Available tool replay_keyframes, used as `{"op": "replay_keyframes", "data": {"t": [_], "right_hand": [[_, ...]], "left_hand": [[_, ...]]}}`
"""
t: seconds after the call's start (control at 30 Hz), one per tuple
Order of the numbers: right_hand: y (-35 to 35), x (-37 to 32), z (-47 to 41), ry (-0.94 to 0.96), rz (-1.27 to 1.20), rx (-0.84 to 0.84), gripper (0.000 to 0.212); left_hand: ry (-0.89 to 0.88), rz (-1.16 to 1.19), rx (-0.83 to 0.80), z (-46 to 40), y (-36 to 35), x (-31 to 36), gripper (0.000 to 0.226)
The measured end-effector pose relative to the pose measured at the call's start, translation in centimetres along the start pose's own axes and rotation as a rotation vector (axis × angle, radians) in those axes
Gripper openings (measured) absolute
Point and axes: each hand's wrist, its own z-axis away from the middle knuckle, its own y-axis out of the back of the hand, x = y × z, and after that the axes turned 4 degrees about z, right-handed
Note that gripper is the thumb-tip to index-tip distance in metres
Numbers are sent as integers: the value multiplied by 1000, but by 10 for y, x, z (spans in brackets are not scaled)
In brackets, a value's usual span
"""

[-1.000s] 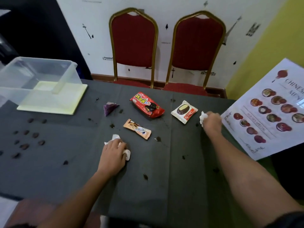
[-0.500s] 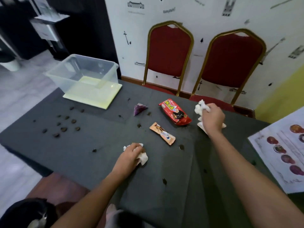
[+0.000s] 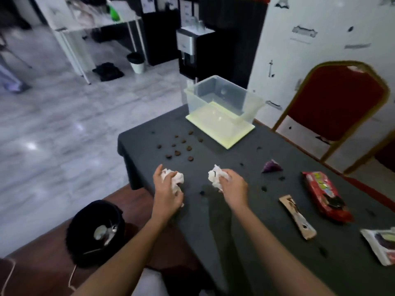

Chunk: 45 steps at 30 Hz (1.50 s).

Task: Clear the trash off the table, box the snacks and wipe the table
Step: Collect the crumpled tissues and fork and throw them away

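Note:
My left hand [image 3: 166, 193] grips a crumpled white tissue [image 3: 176, 178] at the table's left edge. My right hand [image 3: 234, 186] holds a second crumpled tissue [image 3: 214, 176] just above the dark tablecloth [image 3: 245, 231]. To the right lie an orange snack bar [image 3: 298, 216], a red snack packet [image 3: 324, 195], a white snack packet [image 3: 382, 244] and a purple wrapper [image 3: 271, 166]. A clear plastic box [image 3: 222, 99] stands on its pale yellow lid [image 3: 222, 127] at the far end. A black trash bin [image 3: 96, 231] sits on the floor, down and left of my left hand.
Several brown crumbs [image 3: 177, 146] and dark spots are scattered on the cloth between the box and my hands. A red chair with a gold frame [image 3: 335, 99] stands behind the table. A white table [image 3: 94, 26], a small bin [image 3: 136, 61] and a dispenser [image 3: 188, 52] stand farther off.
My view has swung left, bringing the floor and trash bin into sight. Both hands have carried their tissues leftward; the right hand has left the snack packets and now sits beside the left.

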Motion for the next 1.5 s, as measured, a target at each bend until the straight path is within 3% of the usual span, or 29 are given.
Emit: {"op": "replay_keyframes", "data": {"t": [0.27, 0.4, 0.7, 0.97, 1.1, 1.23, 1.33, 1.5], "right_hand": [[-142, -87, 10, 6, -48, -371, 17], [-233, -116, 36, -19, 22, -560, 15], [-462, -93, 39, -204, 313, -799, 13], [-620, -43, 26, -341, 412, -914, 22], [-643, -44, 27, -421, 381, -986, 38], [-629, -59, 18, -366, 456, -976, 47], [-604, -78, 14, -237, 569, -1022, 43], [-545, -114, 20, 90, 667, -1006, 51]], "left_hand": [[425, -47, 194, 4, 112, -112, 41], [731, 25, 250, 6, 163, -177, 38], [1178, 9, 203, 25, 198, -361, 18], [1312, 118, 26, 41, 170, -501, 38], [1375, 223, 2, 39, 156, -526, 44], [1390, 316, 69, 30, 158, -516, 41], [1316, 220, 71, 21, 168, -494, 31], [1135, 45, -52, 3, 191, -438, 33]]}}
